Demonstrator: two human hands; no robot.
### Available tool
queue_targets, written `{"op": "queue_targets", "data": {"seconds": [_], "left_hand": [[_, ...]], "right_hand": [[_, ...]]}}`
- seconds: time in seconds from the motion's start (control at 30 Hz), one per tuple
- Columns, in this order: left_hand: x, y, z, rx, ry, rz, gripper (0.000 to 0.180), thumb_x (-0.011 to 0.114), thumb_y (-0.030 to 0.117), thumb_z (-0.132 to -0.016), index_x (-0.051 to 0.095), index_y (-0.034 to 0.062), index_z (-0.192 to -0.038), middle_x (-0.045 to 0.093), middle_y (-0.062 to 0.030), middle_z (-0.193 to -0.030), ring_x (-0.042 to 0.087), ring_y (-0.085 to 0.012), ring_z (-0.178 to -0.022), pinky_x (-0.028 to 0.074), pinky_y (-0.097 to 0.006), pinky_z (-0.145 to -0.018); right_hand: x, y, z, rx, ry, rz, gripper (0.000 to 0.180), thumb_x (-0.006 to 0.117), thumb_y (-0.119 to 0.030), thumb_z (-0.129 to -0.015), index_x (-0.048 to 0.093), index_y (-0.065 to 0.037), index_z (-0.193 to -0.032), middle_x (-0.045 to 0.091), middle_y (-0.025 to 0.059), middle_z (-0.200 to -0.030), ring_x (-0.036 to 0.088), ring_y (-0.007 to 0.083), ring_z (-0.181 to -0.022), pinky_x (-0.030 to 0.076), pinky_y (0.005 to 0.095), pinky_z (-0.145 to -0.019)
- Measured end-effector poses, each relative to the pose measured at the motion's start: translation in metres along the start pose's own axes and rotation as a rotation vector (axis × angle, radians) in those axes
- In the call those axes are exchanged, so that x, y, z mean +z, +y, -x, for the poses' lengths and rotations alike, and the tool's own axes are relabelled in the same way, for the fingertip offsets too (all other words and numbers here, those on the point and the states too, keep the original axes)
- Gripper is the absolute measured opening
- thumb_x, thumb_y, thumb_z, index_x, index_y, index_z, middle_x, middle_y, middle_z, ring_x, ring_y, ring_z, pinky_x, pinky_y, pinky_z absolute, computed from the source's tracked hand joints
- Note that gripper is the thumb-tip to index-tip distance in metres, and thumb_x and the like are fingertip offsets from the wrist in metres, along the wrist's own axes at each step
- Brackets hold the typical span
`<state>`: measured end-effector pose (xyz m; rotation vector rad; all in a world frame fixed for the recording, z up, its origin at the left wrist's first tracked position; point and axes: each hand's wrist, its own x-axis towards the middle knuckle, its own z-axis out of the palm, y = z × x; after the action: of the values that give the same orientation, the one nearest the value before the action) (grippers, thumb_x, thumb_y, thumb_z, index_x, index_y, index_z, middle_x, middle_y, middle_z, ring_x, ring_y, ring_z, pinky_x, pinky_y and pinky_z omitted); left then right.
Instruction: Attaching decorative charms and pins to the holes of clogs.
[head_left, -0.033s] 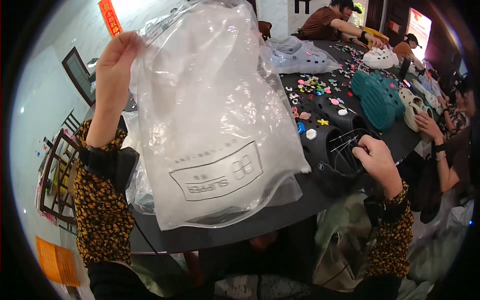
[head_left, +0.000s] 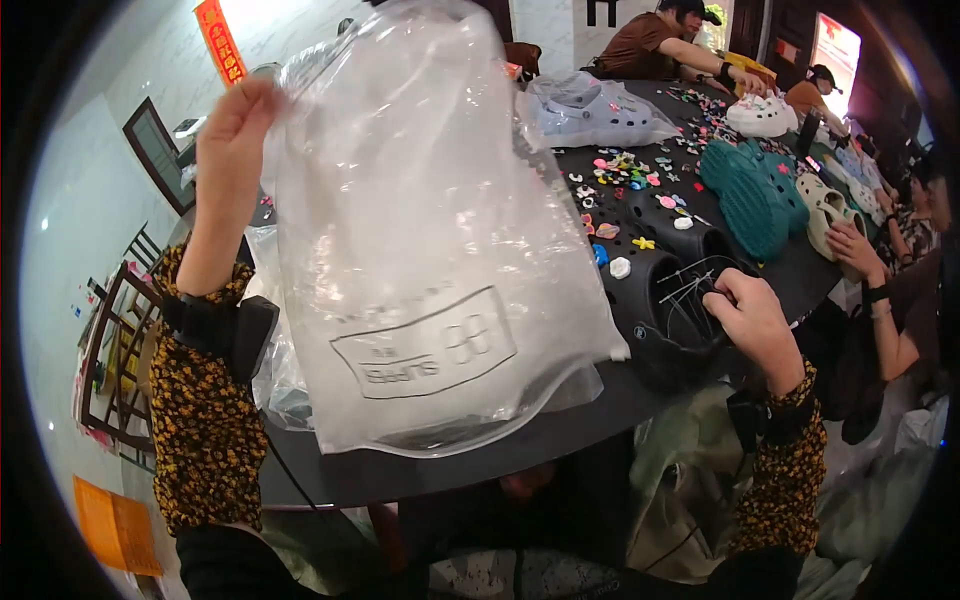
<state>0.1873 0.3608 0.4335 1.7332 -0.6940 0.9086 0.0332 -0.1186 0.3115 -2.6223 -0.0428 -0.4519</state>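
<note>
My left hand (head_left: 240, 115) is raised at the left, its fingers closed on the upper edge of a large clear plastic bag (head_left: 430, 210). The bag hangs upright over the table edge, with an outlined print near its lower end. My right hand (head_left: 750, 312) is pinched above the opening of a black clog (head_left: 655, 340). Thin white strands (head_left: 685, 287) fan out from its fingertips over that opening. Another black clog (head_left: 690, 235) stands just behind, partly hidden. Flower and starfish charms, including a white flower charm (head_left: 620, 268), sit on or beside the black clogs.
Dark green clogs (head_left: 750, 200) and a pale clog (head_left: 825, 215) stand to the right, a co-worker's hand (head_left: 855, 250) on the pale one. Bagged light clogs (head_left: 600, 110) and scattered charms (head_left: 625, 170) lie farther back. Another person (head_left: 650, 45) leans over the far side.
The plastic bag has swung slightly left, its printed part with it. My left hand has dipped a little. My right hand has hardly moved.
</note>
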Motion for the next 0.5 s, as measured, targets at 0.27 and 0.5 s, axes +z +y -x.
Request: {"op": "queue_targets", "data": {"seconds": [0.27, 0.5], "left_hand": [[-0.045, -0.078, 0.046, -0.116, -0.168, -1.096, 0.028, 0.056, 0.008, -0.087, 0.059, 0.0082, -0.115, 0.061, -0.0124, -0.118, 0.054, -0.0349, -0.112, 0.039, -0.042, -0.096], [0.036, 0.046, 0.102, -0.016, -0.683, -0.820, 0.056, 0.061, 0.030, -0.090, 0.042, 0.0138, -0.140, 0.034, -0.0201, -0.148, 0.030, -0.0434, -0.136, 0.026, -0.054, -0.108]], "right_hand": [[-0.001, -0.006, -0.002, -0.030, -0.005, 0.047, 0.023, 0.062, -0.019, -0.077, 0.059, 0.003, -0.075, 0.061, 0.0231, -0.071, 0.061, 0.0396, -0.069, 0.047, 0.0428, -0.064], [-0.001, 0.000, 0.001, -0.090, 0.040, 0.085, 0.021, 0.062, -0.019, -0.078, 0.058, 0.002, -0.075, 0.059, 0.0212, -0.067, 0.058, 0.0393, -0.065, 0.044, 0.0440, -0.062]]}}
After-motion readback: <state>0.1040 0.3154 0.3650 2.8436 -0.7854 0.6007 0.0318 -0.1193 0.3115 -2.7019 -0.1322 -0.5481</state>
